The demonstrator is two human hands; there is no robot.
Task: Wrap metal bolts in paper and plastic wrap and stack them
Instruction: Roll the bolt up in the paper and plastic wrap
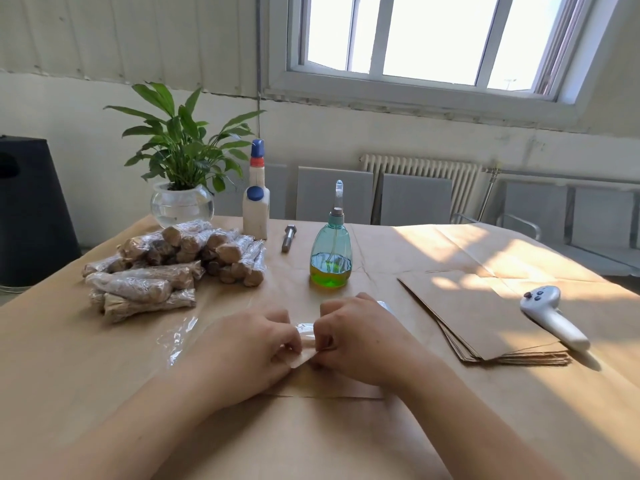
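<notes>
Nearest the camera, two bare forearms reach in over a table (104, 393) covered in brown kraft paper. The left hand (242, 344) and the right hand (360, 337) meet at the middle of the near table, fingers curled, both pinching a small paper-wrapped bundle (306, 346) that lies across a sheet of clear plastic wrap (180, 336); the film spreads crinkled to the left of the hands. Whether a bolt lies inside the bundle cannot be told.

To the right, a stack of brown paper sheets (485, 320) lies flat, with a white handheld controller (554, 322) resting across its far right edge in a patch of sunlight. To the left, a pile of wrapped bundles (173, 265) sits heaped, well apart from the hands. Further back stand a teal spray bottle (330, 251) with green liquid, a bare metal bolt (288, 237) lying on the paper, and a white bottle (256, 202) with blue caps. A leafy plant in a glass bowl (181, 202) stands at the far left edge.

Beyond the table are grey chairs (334, 194), a white radiator (422, 171), a dark bin (31, 209) at the left, and a bright window (433, 39) in a pale wall.
</notes>
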